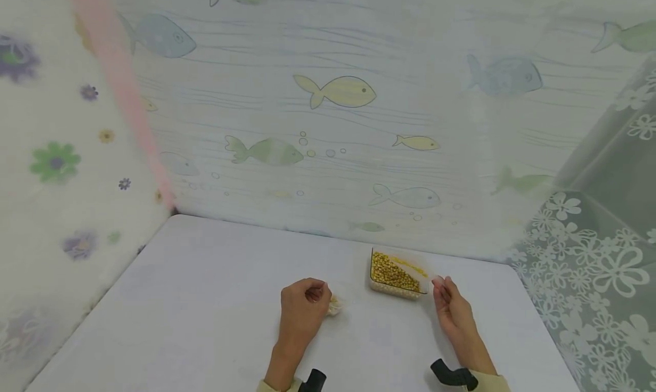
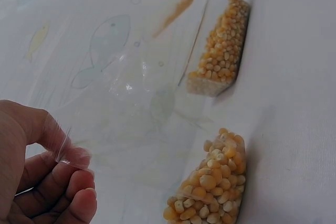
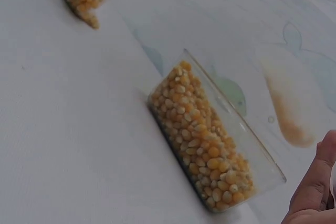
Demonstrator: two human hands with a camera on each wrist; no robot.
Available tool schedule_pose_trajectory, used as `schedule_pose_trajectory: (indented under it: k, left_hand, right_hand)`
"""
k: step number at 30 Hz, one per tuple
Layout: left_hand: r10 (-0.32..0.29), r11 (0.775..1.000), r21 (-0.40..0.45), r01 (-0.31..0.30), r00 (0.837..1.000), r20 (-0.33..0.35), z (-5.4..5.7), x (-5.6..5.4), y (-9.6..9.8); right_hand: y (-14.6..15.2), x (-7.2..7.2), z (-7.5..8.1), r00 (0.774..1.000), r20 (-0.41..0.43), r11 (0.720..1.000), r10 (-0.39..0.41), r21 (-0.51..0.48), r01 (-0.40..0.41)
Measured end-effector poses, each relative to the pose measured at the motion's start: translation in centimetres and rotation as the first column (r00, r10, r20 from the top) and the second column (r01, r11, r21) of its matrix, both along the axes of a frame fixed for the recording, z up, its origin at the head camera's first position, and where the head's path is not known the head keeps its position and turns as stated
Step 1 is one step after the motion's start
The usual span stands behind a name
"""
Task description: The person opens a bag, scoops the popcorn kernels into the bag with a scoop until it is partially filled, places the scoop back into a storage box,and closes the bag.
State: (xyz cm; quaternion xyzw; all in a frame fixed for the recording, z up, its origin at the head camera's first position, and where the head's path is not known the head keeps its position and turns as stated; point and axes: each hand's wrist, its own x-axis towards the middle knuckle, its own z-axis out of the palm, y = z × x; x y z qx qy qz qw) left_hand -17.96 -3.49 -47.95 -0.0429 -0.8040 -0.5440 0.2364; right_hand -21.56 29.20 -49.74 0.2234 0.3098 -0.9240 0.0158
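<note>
A clear plastic bag (image 2: 207,182) with corn kernels at its bottom rests on the table. My left hand (image 1: 302,306) pinches the bag's thin upper edge between thumb and index finger, the other fingers curled. To the right stands a clear rectangular box (image 1: 394,275) heaped with corn kernels (image 3: 194,135). My right hand (image 1: 453,309) is just beside the box's right end, thumb and fingertips together. At its fingertips is a pale, oval, spoon-like thing (image 3: 289,108) with a yellow-brown edge, over the box's far side; its handle is mostly hidden by the hand.
The white table (image 1: 205,301) meets a fish-printed cloth (image 1: 328,170) close behind the box. A flower-printed cloth (image 1: 56,204) hangs at the left, and a lacy sheer curtain (image 1: 589,278) hangs along the right edge. Black straps with stubs (image 1: 453,375) sit on both wrists.
</note>
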Motion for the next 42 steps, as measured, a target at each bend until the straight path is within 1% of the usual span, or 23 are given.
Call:
schedule_pose_trajectory:
  k: [4,9,13,17,21,25,34,40,42]
  left_hand:
    - [-0.004,1.000,0.003,0.004,1.000,-0.001,0.0,0.0,0.0]
    - [-0.006,1.000,0.006,0.006,1.000,0.005,0.1,0.0,0.0]
    - [0.000,1.000,0.000,0.000,1.000,0.005,0.1,0.0,0.0]
    - [0.003,1.000,-0.006,-0.003,1.000,0.002,0.2,0.0,-0.1]
    - [-0.001,1.000,-0.007,0.001,1.000,0.002,0.2,0.0,-0.1]
    - [-0.004,1.000,-0.008,0.004,1.000,-0.014,0.2,0.1,-0.1]
    - [-0.006,1.000,-0.002,0.006,1.000,-0.031,0.3,0.0,0.0]
    - [-0.005,1.000,0.001,0.005,1.000,-0.005,0.3,0.0,0.0]
    - [-0.006,1.000,0.005,0.006,1.000,-0.003,0.3,0.0,0.0]
  right_hand:
    - [-0.1,0.0,0.0,0.999,-0.038,0.998,0.016,-0.060,-0.018]
    - [-0.2,0.2,0.0,0.998,-0.057,0.995,0.037,-0.091,-0.042]
    - [-0.3,0.3,0.0,0.997,-0.050,0.995,0.053,-0.078,-0.057]
    - [-0.3,0.5,0.0,0.997,-0.028,0.997,0.069,-0.037,-0.070]
    - [-0.4,0.7,0.0,0.998,-0.007,0.998,0.065,-0.008,-0.065]
    - [-0.4,0.7,0.0,0.998,-0.001,0.998,0.060,0.012,-0.060]
    - [-0.8,1.3,0.3,0.995,-0.058,0.997,0.082,0.009,-0.082]
    - [-1.6,1.9,0.3,0.987,-0.108,0.993,0.115,0.020,-0.113]
    - [-1.9,2.1,0.4,0.983,-0.128,0.991,0.133,0.037,-0.129]
